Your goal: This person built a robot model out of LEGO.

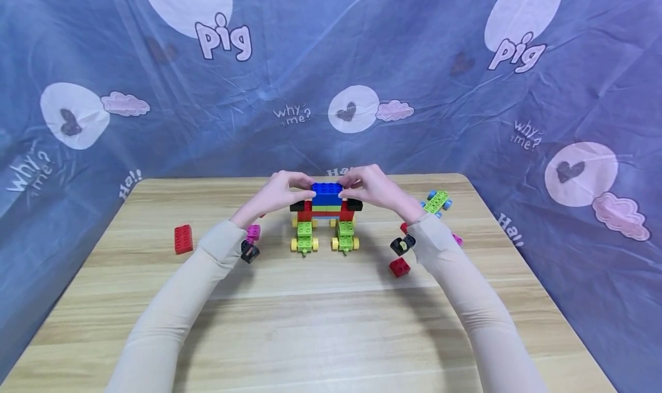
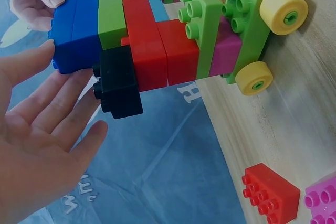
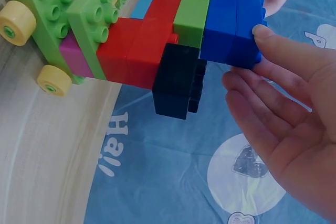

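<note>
Two stacked layers of blue brick (image 1: 327, 195) top a toy-brick build at the table's far side. My left hand (image 1: 281, 191) pinches the left end of the blue bricks between thumb and fingers. At the opposite end, my right hand (image 1: 373, 187) pinches them likewise. Beneath come lime green bricks (image 3: 190, 20), then a row of red bricks (image 2: 149, 43). A black brick (image 2: 121, 81) juts out on one side, and another black brick (image 3: 176, 81) on the other. Two green wheeled bases (image 1: 304, 238) with yellow wheels carry the build.
Left on the wooden table (image 1: 310, 335) lie a red brick (image 1: 183, 239), a pink brick (image 1: 253, 232) and a black brick (image 1: 250, 251). To the right are a black brick (image 1: 401, 245), a red brick (image 1: 400, 267) and a green base with blue wheels (image 1: 437, 201). A printed cloth (image 1: 289, 54) hangs behind.
</note>
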`<control>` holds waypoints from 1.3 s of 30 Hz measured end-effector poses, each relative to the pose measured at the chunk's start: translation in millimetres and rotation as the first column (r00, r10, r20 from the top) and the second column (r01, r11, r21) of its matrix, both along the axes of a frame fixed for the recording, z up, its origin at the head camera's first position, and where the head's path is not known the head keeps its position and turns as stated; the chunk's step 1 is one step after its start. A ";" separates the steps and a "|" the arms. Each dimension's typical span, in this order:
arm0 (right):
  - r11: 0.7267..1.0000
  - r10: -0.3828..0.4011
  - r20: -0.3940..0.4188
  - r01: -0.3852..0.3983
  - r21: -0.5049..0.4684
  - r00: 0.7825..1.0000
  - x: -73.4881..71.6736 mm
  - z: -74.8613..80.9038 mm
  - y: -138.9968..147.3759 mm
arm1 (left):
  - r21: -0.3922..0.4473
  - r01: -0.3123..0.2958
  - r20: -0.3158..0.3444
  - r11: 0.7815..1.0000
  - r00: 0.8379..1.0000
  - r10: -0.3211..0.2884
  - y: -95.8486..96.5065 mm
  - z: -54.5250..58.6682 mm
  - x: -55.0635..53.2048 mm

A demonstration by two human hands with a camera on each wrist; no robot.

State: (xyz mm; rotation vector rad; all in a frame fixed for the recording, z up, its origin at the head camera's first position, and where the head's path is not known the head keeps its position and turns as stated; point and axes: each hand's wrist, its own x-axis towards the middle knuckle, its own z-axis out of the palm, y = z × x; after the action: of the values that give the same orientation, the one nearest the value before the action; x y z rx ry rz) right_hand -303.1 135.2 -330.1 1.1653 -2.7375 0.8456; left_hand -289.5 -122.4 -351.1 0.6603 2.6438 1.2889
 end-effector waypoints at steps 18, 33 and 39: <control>1.000 0.019 0.018 -0.019 0.013 1.000 1.3 1.2 0.7 | -0.014 0.003 -0.017 1.000 1.000 -0.004 -0.2 -2.8 2.3; 0.999 -0.022 0.044 0.020 0.035 0.999 2.3 0.3 0.2 | -0.036 0.003 -0.001 0.999 1.000 -0.003 0.0 0.6 1.4; 0.999 -0.031 0.072 0.029 0.027 0.997 2.2 -0.3 0.9 | -0.012 0.012 -0.015 1.000 1.000 -0.012 -0.3 0.4 1.4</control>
State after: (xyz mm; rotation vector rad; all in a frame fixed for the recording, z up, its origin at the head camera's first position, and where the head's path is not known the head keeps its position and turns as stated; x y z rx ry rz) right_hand -300.9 136.1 -330.5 1.1168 -2.8242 0.8678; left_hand -288.2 -122.7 -350.7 0.6858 2.6536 1.2690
